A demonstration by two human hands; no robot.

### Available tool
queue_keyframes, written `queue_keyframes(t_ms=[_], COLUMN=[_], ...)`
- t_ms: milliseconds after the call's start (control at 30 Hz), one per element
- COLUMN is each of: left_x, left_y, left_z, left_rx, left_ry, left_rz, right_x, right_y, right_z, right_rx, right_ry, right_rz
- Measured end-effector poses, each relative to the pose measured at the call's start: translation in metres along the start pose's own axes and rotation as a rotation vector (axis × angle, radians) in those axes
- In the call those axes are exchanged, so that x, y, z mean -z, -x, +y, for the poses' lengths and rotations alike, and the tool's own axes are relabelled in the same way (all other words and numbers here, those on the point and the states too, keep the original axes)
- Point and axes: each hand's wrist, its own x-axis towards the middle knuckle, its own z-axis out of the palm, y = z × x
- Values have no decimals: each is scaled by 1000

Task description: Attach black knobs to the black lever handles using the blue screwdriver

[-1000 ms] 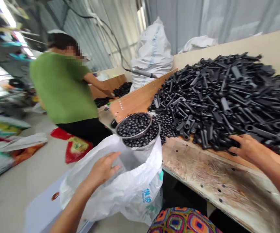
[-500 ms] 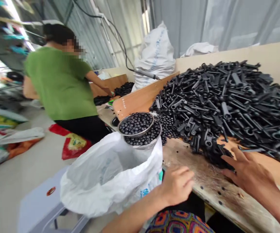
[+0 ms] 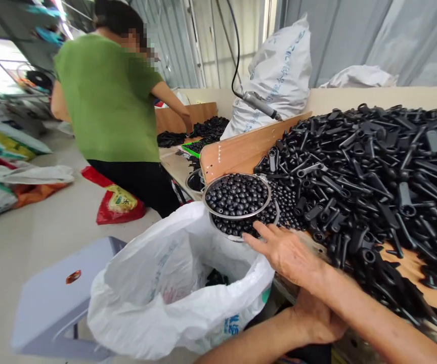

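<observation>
My right hand [image 3: 283, 251] reaches left across the table edge, fingers stretched out flat, fingertips touching the lower of two stacked metal bowls [image 3: 237, 195] filled with small black beads. My left hand [image 3: 317, 319] lies beneath my right forearm at the table's edge, and its fingers are hidden. A big pile of black plastic parts [image 3: 374, 167] covers the wooden table [image 3: 408, 263] to the right of my right hand. An open white plastic bag [image 3: 165, 288] sits just below the bowls, with some black parts inside.
A person in a green shirt [image 3: 108, 96] works at a further table on the left. A grey stool [image 3: 51, 303] stands under the bag. A wooden board [image 3: 241, 149], a full white sack [image 3: 279, 71] and a tool on a hose [image 3: 258, 105] lie behind the bowls.
My right hand left the pile of parts and moved left to the bowls. My left hand moved from the bag's rim to the table edge, under my right forearm.
</observation>
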Motion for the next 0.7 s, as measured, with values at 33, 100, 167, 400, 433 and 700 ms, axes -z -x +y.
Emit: queue_keyframes(t_ms=[33,100,167,400,433,700], left_x=[1,1,-2,6,12,49], left_y=[-2,-5,-6,-4,-6,-25], left_z=[0,0,-1,5,7,19], left_rx=[-9,0,3,59,64,74], left_ry=[4,38,79,115,129,172], left_rz=[12,7,-42,29,44,2], right_x=[-3,-9,-14,-25,-25,-1], right_y=[-6,-14,-16,1,2,16], right_z=[2,5,7,23,30,104], right_rx=[20,45,82,122,78,-472], right_ry=[22,27,16,-42,-36,145], right_rz=[-21,-49,-55,145,152,62])
